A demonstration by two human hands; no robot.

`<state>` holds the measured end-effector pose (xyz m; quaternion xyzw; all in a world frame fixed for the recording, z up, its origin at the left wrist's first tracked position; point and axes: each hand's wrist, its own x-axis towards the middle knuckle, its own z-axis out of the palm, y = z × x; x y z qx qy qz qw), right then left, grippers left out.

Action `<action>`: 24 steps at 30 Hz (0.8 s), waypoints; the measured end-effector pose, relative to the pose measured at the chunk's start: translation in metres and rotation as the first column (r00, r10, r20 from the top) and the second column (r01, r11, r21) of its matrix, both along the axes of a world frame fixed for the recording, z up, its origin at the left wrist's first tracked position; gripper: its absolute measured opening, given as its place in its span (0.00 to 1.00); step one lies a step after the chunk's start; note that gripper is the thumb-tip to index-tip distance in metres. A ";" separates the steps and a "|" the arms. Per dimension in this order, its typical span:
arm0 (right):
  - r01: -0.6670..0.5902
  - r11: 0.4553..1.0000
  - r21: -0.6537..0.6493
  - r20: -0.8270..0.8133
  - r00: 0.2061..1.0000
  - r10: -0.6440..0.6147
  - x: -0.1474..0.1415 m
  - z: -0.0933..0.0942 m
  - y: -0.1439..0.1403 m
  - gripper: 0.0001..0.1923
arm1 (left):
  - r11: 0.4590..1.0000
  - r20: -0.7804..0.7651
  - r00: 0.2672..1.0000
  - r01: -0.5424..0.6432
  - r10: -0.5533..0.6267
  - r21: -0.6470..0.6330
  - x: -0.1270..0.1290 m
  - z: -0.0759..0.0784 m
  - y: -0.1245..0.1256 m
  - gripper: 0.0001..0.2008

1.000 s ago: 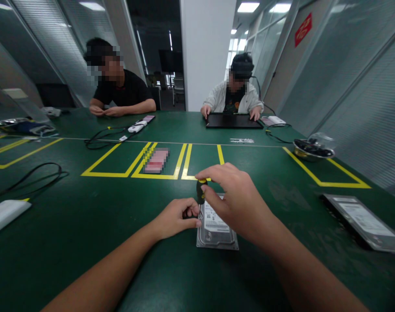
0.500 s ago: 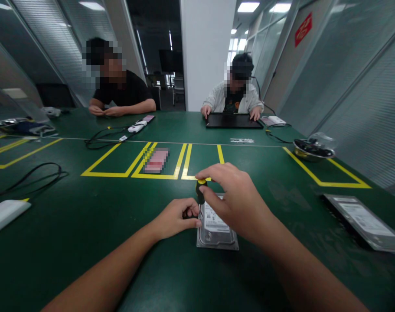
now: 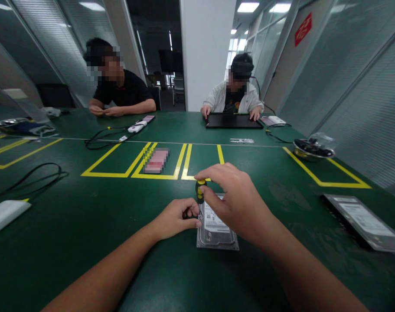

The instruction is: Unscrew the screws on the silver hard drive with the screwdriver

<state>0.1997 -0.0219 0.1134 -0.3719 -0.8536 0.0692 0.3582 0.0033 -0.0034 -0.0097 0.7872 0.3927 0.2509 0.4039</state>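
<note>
A silver hard drive with a white label lies flat on the green table in front of me. My right hand holds a small black-and-yellow screwdriver upright over the drive's left side, index finger on the cap and thumb against the handle. The shaft runs down to the drive's left edge; its tip is too small to make out. At that same edge, my left hand grips the drive with curled fingers and thumb. Part of the label is hidden behind my right hand.
Another hard drive lies at the right. Beyond it stands a metal bowl with dark items. A white power bank and black cable are at the left. Across the table sit two people, one holding a black panel.
The screwdriver's handle has turned a little, showing different yellow marks. My hands and the drive stay in place. The person at the left has shifted their head slightly.
</note>
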 end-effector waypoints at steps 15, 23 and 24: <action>0.004 1.000 -0.012 0.011 1.000 -0.004 -0.001 0.002 0.000 0.08 | 1.000 0.006 1.000 0.009 -0.009 -0.006 0.000 -0.001 0.001 0.13; 0.026 0.996 -0.083 -0.003 1.000 -0.026 -0.001 0.003 -0.001 0.05 | 1.000 -0.009 1.000 -0.009 0.009 0.005 0.000 -0.002 0.000 0.14; 0.034 0.996 -0.085 0.003 0.999 -0.034 -0.001 0.003 -0.001 0.04 | 1.000 -0.009 1.000 -0.006 0.007 0.003 0.000 -0.002 0.000 0.14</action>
